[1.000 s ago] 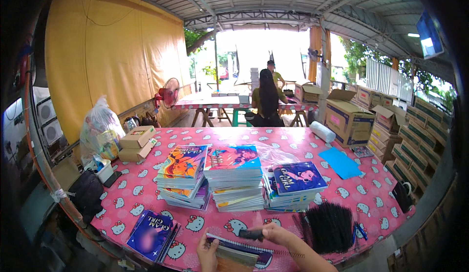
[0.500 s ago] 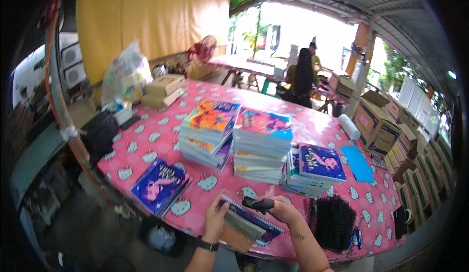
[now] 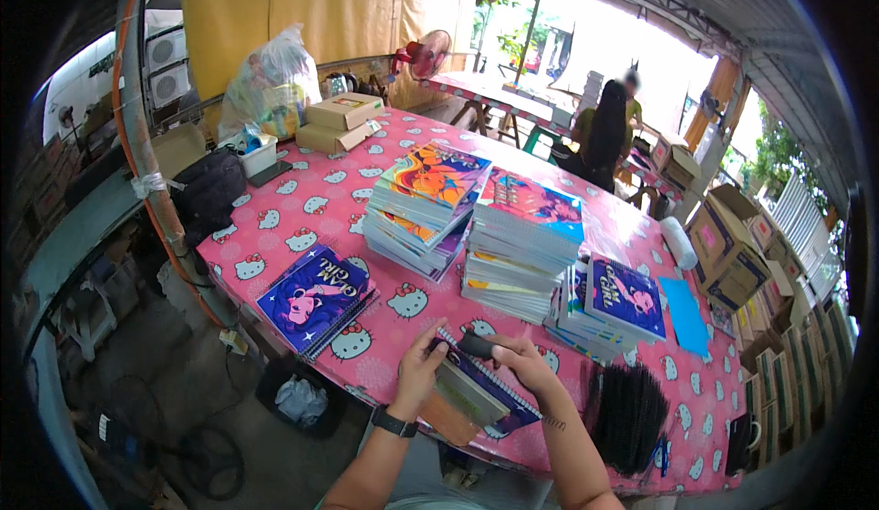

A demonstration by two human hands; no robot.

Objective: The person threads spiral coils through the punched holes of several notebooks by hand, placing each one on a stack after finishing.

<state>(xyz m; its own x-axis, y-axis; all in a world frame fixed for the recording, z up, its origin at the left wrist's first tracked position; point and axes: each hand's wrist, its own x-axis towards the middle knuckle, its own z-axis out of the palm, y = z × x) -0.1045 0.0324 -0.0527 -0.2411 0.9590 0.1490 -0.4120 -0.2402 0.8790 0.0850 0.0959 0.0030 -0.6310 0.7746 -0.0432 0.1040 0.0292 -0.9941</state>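
My left hand (image 3: 419, 373) closes around the upper end of a purple spiral notebook (image 3: 520, 402). A grey-green block (image 3: 469, 391) and a brown block (image 3: 449, 421) lie against the notebook. My right hand (image 3: 524, 361) grips a black-handled hand tool (image 3: 476, 345) at the notebook's coil edge; its jaws are hidden, so its exact kind is unclear. A loose coil tail (image 3: 555, 423) pokes out by my right wrist. To the left lie purple spiral notebooks (image 3: 316, 299). Beyond my hands stand tall notebook stacks (image 3: 426, 208) (image 3: 522, 254), with a lower stack (image 3: 623, 299) to their right.
Black spiral coils (image 3: 627, 418) heap at the right of the pink table (image 3: 275, 226), near a blue-handled item (image 3: 661, 460). A blue sheet (image 3: 684, 316), a white roll (image 3: 678, 243) and cardboard boxes (image 3: 728, 249) lie farther right. Two people (image 3: 606, 135) are at the back.
The view has shifted, so the table's contents appear farther right and the stacks higher. My right hand keeps the black tool at the coil edge, turned slightly; my left hand still grips the notebook.
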